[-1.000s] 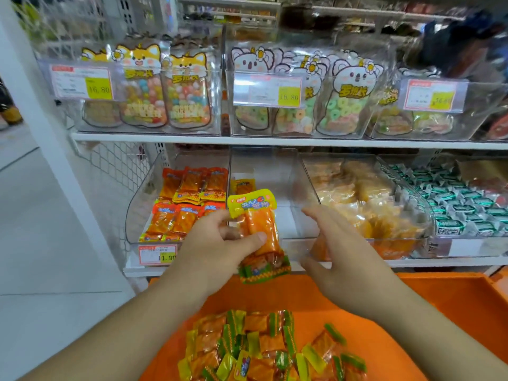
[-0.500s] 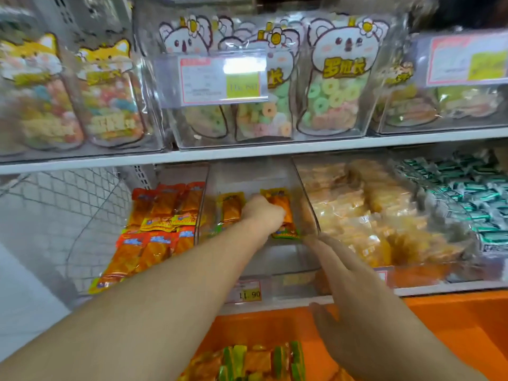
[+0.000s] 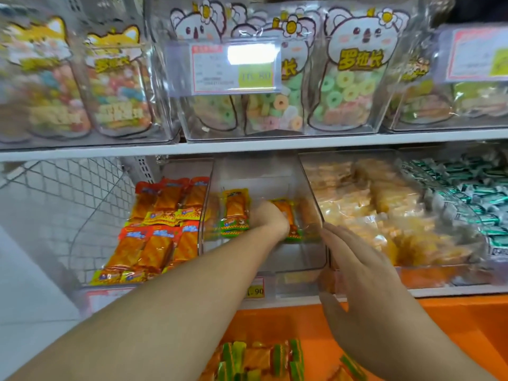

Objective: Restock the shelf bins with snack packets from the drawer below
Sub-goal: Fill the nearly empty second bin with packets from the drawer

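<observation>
Deep inside the clear middle bin (image 3: 316, 259), the left hand (image 3: 270, 220) sets an orange snack packet (image 3: 288, 215) upright against the far wall, fingers apparently curled on it. Right hand (image 3: 354, 268), fingers spread, steadies the bin's near right corner. Refills lie in the orange drawer (image 3: 453, 325) below.

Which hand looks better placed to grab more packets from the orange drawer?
Right. The right hand hangs open just above the orange drawer, while the left hand is deep inside the clear bin with a packet.
</observation>
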Motion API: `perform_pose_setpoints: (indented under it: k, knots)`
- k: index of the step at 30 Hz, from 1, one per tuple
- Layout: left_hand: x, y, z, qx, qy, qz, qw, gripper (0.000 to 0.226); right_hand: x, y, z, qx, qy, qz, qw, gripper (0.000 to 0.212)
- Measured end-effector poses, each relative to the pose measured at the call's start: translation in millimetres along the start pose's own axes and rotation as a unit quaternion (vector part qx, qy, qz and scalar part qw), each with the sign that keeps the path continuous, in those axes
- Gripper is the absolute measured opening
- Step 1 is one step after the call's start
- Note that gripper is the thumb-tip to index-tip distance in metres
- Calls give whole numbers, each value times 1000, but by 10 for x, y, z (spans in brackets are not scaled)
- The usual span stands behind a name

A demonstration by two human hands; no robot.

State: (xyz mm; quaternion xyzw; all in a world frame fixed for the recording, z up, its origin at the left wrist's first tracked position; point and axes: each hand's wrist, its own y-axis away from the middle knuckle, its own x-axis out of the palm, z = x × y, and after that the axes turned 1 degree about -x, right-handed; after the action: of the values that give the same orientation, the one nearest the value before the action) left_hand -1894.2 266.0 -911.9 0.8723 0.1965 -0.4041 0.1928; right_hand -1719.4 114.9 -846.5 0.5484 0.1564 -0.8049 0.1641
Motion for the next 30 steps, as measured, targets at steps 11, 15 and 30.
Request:
perform_pose_setpoints:
  k: [11, 15, 30]
  knots:
    - [-138, 131, 44, 113, -159, 119, 974, 59, 1, 26, 8, -2, -19, -1, 1000, 88]
    - [-14, 98, 73, 112, -247, 43, 962, 63, 25, 22, -10, -9, -27, -8, 1000, 88]
    - [-9, -151, 116, 147, -141, -14, 979, 74, 38, 17, -44, -12, -21, -13, 1000, 85]
